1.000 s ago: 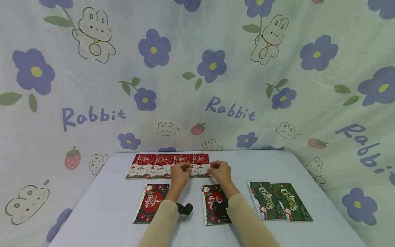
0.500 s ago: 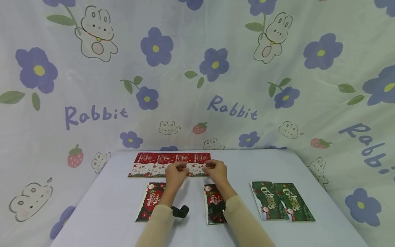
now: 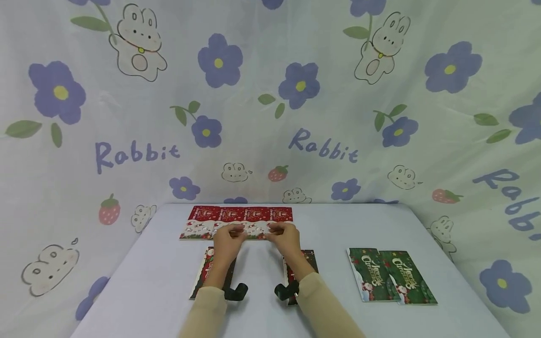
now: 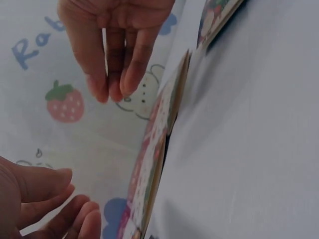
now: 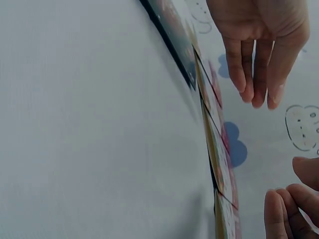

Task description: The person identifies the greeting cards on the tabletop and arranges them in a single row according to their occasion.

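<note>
Both bare hands hover over a row of overlapping red-and-white Christmas booklets (image 3: 199,223) at the far side of the table. My left hand (image 3: 227,245) is over the row's middle, and my right hand (image 3: 287,241) is near its right end. The fingers bend loosely with thumbs facing them, and nothing is between them in the wrist views. A dark booklet with a red circle (image 3: 204,274) lies partly hidden under the left forearm. Another dark booklet (image 3: 310,258) is mostly covered by the right forearm. From the side, the booklets' page edges (image 4: 158,179) show in the left wrist view.
Two green Merry Christmas booklets (image 3: 372,274) lie overlapping on the right of the white table (image 3: 148,281). A white curtain (image 3: 253,112) printed with flowers and rabbits hangs behind the table. Each wrist carries a small black device (image 3: 236,292).
Both hands have moved left along the red row, still raised over it. The head view has shifted slightly, so the scene sits further right. All the booklets keep their places.
</note>
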Demonstrator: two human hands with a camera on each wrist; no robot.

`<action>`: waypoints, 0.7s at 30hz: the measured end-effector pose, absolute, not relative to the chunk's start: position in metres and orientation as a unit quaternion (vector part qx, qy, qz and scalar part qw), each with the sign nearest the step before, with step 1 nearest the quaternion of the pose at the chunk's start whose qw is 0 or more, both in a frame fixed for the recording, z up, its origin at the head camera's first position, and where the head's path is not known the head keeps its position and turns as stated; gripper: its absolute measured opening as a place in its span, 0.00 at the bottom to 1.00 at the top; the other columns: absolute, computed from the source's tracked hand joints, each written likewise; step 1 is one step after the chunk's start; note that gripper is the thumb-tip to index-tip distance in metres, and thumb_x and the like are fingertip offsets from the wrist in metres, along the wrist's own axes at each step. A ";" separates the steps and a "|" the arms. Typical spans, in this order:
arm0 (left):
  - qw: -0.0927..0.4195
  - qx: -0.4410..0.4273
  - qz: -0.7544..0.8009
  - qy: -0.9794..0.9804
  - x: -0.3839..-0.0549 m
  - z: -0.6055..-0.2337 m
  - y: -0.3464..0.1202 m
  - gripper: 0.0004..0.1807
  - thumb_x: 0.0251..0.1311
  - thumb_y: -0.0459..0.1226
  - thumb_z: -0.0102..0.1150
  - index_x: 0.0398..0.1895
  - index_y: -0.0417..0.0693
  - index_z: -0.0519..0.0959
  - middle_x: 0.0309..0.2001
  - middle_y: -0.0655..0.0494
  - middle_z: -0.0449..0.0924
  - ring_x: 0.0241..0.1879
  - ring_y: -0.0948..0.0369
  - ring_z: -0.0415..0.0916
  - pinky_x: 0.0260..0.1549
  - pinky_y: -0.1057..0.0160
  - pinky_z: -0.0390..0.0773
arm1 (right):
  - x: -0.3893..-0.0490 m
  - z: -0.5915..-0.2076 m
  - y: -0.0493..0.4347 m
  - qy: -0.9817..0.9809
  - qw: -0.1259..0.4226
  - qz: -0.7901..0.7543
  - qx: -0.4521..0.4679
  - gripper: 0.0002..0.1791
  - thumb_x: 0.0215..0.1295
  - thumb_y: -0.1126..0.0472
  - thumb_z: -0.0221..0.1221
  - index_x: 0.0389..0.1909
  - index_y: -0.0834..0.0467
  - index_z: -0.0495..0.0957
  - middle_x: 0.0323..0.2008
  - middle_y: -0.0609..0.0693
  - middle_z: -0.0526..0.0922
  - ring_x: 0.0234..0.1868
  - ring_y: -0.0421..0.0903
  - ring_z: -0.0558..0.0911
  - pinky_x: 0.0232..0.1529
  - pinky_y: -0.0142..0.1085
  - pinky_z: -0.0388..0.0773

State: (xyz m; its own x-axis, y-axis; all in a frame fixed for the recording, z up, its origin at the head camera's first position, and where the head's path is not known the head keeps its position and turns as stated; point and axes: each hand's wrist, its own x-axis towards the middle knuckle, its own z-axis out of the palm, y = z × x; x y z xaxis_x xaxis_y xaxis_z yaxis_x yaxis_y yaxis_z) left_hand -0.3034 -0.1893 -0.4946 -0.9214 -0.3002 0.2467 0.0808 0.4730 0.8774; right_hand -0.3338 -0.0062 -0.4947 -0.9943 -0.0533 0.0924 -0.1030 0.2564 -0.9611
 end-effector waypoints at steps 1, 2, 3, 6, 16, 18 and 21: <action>0.185 0.069 -0.507 -0.839 -0.302 -0.494 -0.192 0.11 0.64 0.27 0.70 0.49 0.32 0.87 0.44 0.40 0.88 0.44 0.47 0.85 0.40 0.54 0.86 | -0.334 -0.496 -0.009 -0.793 0.018 0.607 0.049 0.16 0.62 0.69 0.73 0.50 0.66 0.87 0.42 0.58 0.88 0.40 0.45 0.84 0.39 0.38 0.83; 0.183 0.072 -0.505 -0.840 -0.301 -0.494 -0.195 0.12 0.64 0.27 0.69 0.49 0.32 0.87 0.44 0.40 0.88 0.44 0.46 0.86 0.39 0.54 0.86 | -0.333 -0.497 -0.012 -0.792 0.014 0.609 0.049 0.16 0.62 0.68 0.73 0.50 0.66 0.87 0.41 0.57 0.89 0.39 0.44 0.84 0.39 0.37 0.82; 0.181 0.076 -0.503 -0.842 -0.300 -0.493 -0.198 0.12 0.64 0.28 0.69 0.49 0.32 0.87 0.44 0.40 0.88 0.44 0.46 0.86 0.39 0.54 0.86 | -0.333 -0.498 -0.014 -0.790 0.010 0.610 0.049 0.16 0.61 0.69 0.73 0.50 0.66 0.87 0.41 0.56 0.89 0.39 0.44 0.85 0.38 0.36 0.82; 0.167 0.086 -0.498 -0.846 -0.297 -0.490 -0.206 0.13 0.65 0.29 0.69 0.51 0.33 0.87 0.45 0.40 0.88 0.45 0.46 0.86 0.39 0.55 0.86 | -0.331 -0.502 -0.021 -0.787 0.003 0.615 0.056 0.16 0.61 0.69 0.74 0.50 0.66 0.87 0.38 0.53 0.89 0.38 0.43 0.84 0.36 0.34 0.81; 0.141 0.117 -0.464 -0.867 -0.287 -0.480 -0.234 0.15 0.67 0.30 0.67 0.54 0.32 0.85 0.48 0.37 0.86 0.48 0.45 0.84 0.44 0.51 0.86 | -0.320 -0.504 -0.046 -0.781 -0.014 0.620 0.073 0.16 0.59 0.71 0.74 0.48 0.67 0.87 0.37 0.54 0.87 0.36 0.42 0.83 0.36 0.34 0.82; 0.138 0.122 -0.457 -0.870 -0.285 -0.480 -0.240 0.15 0.67 0.30 0.67 0.54 0.31 0.85 0.48 0.37 0.86 0.47 0.44 0.84 0.43 0.51 0.86 | -0.318 -0.506 -0.051 -0.779 -0.019 0.622 0.076 0.16 0.59 0.70 0.75 0.48 0.67 0.87 0.38 0.54 0.87 0.37 0.41 0.83 0.37 0.34 0.82; 0.136 0.134 -0.433 -0.881 -0.283 -0.480 -0.250 0.15 0.67 0.31 0.67 0.53 0.30 0.85 0.46 0.36 0.86 0.46 0.44 0.84 0.42 0.49 0.85 | -0.315 -0.509 -0.057 -0.779 -0.021 0.622 0.082 0.15 0.59 0.70 0.75 0.47 0.66 0.88 0.37 0.53 0.87 0.36 0.41 0.83 0.37 0.33 0.83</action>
State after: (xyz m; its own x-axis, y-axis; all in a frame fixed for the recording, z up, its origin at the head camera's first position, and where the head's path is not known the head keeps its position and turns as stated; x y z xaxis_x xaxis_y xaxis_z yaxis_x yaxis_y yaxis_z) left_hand -0.2831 -0.2496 -0.4797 -0.9270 -0.3543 0.1230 -0.1187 0.5882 0.7999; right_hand -0.3147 -0.0572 -0.5093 -0.9857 -0.1537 0.0687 -0.1011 0.2138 -0.9716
